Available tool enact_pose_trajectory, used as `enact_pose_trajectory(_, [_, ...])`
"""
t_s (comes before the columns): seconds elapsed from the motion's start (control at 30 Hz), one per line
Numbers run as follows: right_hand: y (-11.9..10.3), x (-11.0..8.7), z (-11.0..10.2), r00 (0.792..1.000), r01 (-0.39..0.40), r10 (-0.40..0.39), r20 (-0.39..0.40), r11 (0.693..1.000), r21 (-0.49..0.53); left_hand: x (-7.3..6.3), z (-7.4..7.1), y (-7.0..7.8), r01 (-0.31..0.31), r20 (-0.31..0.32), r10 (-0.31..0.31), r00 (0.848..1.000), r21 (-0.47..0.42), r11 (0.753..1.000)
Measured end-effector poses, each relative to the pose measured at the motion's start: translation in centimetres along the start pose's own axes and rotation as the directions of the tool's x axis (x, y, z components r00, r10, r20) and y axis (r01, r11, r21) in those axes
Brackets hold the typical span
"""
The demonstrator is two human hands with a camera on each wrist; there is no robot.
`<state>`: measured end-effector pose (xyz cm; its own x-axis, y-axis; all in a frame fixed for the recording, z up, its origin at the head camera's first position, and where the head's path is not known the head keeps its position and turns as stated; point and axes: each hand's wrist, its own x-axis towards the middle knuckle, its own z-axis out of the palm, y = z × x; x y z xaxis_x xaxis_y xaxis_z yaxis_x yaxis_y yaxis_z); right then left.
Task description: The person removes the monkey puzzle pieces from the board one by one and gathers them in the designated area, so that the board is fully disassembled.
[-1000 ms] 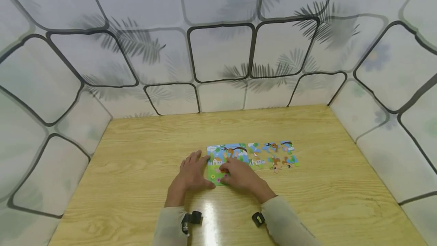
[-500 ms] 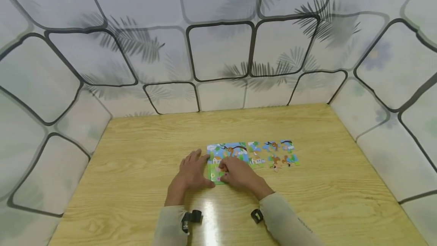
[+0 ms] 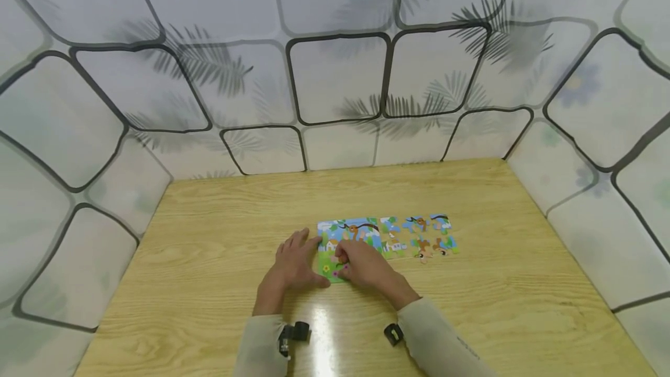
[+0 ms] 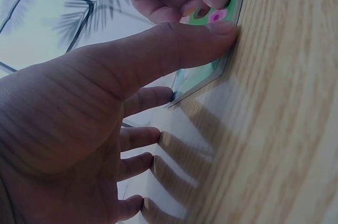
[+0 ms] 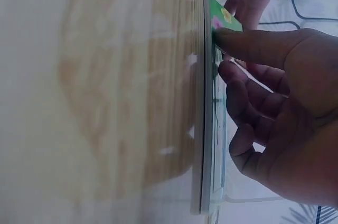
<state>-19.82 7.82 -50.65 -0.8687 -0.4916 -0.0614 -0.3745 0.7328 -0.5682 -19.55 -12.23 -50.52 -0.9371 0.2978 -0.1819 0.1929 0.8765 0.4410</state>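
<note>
A picture puzzle board (image 3: 332, 230) lies on the wooden table, with a bird on a branch, a house and green grass with flowers. My left hand (image 3: 297, 262) rests at its left side with fingers spread; the left thumb touches the board's front edge in the left wrist view. Over the lower part of the board, my right hand (image 3: 369, 267) has its fingers curled. Its thumb and forefinger are on a green flower puzzle piece (image 4: 217, 16), pinching it at the board's surface. How firmly that piece is seated is hidden by the fingers.
Right of the board several loose puzzle pieces lie in two rows, among them a house piece (image 3: 394, 246), a bird piece (image 3: 420, 224) and a squirrel-like piece (image 3: 444, 246). Patterned cloth walls (image 3: 340, 83) enclose the table (image 3: 225, 214) at back and sides.
Half a second ago the lower left flower area shone pale with glare; now its colours show as they did a second ago. Both hands stay almost in place.
</note>
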Motion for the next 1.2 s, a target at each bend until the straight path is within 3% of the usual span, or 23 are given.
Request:
enact_pose_trajectory(0.33, [0.8,-0.8,-0.2,0.999,-0.018,0.024,-0.021,0.97,0.242,0.0,0.1,0.0,-0.004,0.001,0.004,1.0,0.026,1.0])
enact_pose_trajectory(0.43, [1.5,-1.2,-0.6,0.999,-0.007,0.02,-0.045,0.963,0.269,0.1,0.1,0.0,-0.007,-0.002,0.007,1.0,0.024,1.0])
enact_pose_trajectory(0.83, [4.5,-3.6,-2.4,0.991,-0.067,0.093,-0.092,0.965,0.253,0.1,0.1,-0.1,-0.009,-0.003,0.009,1.0,-0.001,1.0])
enact_pose_trajectory(1.2, [6.8,-6.3,-4.0,0.975,-0.204,0.218,-0.046,0.955,0.217,0.2,-0.2,-0.2,-0.023,0.01,0.023,1.0,-0.021,1.0])
